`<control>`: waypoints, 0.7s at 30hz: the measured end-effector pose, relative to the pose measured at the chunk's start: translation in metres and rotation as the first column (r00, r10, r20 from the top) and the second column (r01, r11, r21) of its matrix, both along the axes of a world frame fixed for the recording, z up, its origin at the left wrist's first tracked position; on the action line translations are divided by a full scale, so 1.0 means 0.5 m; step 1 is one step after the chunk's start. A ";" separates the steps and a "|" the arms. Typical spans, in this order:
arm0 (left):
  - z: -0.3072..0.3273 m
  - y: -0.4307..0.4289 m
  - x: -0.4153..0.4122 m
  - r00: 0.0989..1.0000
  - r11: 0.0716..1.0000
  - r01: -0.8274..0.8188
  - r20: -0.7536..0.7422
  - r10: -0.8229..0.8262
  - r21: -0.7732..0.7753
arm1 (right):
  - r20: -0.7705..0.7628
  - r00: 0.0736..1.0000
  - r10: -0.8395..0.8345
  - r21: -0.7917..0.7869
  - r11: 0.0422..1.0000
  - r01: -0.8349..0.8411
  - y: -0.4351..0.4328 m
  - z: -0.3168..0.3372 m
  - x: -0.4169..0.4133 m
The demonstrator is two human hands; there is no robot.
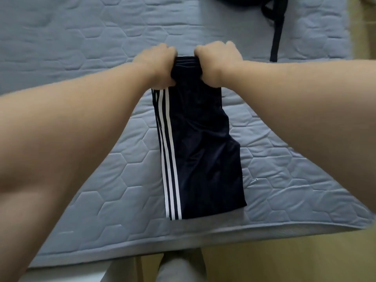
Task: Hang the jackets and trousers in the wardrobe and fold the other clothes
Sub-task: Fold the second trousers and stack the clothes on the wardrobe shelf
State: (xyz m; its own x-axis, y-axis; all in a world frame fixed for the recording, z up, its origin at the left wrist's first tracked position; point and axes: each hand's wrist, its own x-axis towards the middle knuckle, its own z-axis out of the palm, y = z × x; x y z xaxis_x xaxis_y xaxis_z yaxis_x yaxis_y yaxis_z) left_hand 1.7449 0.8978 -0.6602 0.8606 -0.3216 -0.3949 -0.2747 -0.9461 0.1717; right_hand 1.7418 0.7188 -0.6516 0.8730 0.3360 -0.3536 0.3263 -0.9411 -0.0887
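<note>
- Left grip (160, 68) and right grip (217, 66) clench the far end of the striped garment (199, 149) on the bed (81, 58).
- It is folded lengthwise only; the dark cloth (274, 27) far right seems not yet handled.

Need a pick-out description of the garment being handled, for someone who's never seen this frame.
Start at the grey-blue mattress quilted in hexagons. Across its near middle lies a folded dark navy garment, its far end gripped by the left hand and the right hand. Three white stripes along its left edge set it apart from the plain black strapped item at the top right.
</note>
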 end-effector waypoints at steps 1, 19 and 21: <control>0.020 0.000 -0.014 0.999 1.000 0.007 0.036 -0.007 -0.002 | 0.026 1.000 0.010 0.007 1.000 -0.010 -0.004 0.017 -0.007; -0.109 -0.095 -0.766 0.929 0.968 0.244 0.271 -0.250 0.056 | 0.035 0.984 0.173 0.014 0.985 -0.174 -0.113 -0.105 -0.704; -0.143 -0.097 -0.786 0.915 0.956 0.279 0.276 -0.293 0.087 | -0.003 0.991 0.134 0.022 0.991 -0.134 -0.116 -0.134 -0.730</control>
State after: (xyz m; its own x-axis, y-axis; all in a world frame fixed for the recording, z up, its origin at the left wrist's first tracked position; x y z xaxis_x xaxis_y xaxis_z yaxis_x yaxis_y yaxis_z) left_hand 1.3518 0.8492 -0.7316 0.8123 -0.5583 -0.1683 -0.5656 -0.8247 0.0058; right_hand 1.3768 0.6608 -0.7187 0.8180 0.4574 -0.3488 0.4488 -0.8868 -0.1103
